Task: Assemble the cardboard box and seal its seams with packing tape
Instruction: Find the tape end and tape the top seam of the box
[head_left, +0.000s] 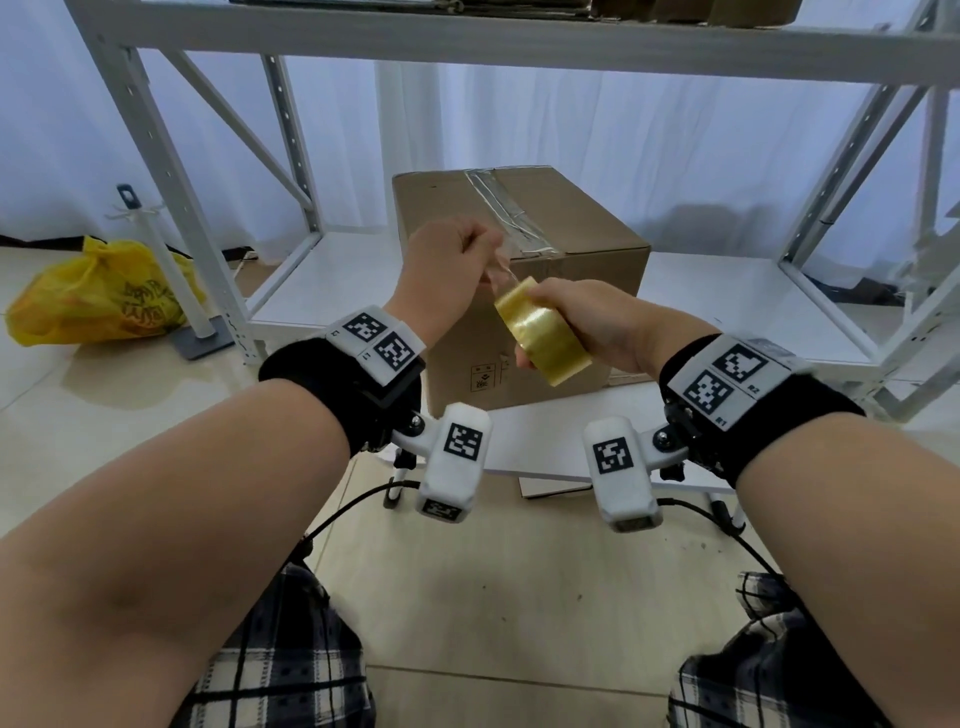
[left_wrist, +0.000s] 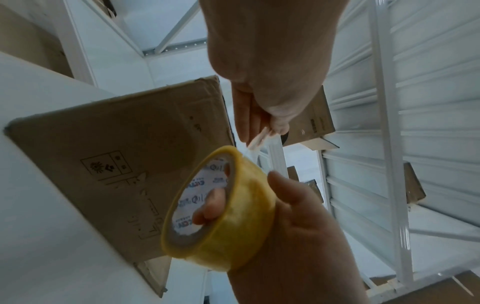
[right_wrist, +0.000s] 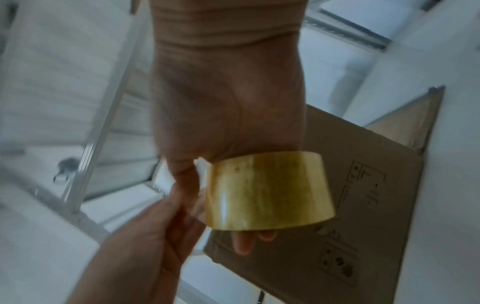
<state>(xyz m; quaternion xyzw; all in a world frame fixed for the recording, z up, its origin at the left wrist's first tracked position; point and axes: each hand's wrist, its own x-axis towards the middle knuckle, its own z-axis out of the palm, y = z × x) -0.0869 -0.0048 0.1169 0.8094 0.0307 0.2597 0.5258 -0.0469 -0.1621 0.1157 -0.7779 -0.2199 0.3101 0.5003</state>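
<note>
Box (head_left: 519, 270): assembled, top seam taped. My right hand (head_left: 587, 322) gripped tape roll (head_left: 543, 332); left hand (head_left: 447, 260), at 11 o'clock, pinched its free end. Other seams seemingly remained.

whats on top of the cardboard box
A strip of clear packing tape runs along the top seam of the cardboard box. The left hand covers the near part of the top, so anything there is hidden.

Soft daylight through white curtains (head_left: 519, 130) beyond the fingers; even, cool, shadows faint. Glare on tape roll (head_left: 543, 332) at the fingers. Head view sharp, edges bowed. Right wrist view dim, motion-blurred; left wrist view softer behind fingers.
</note>
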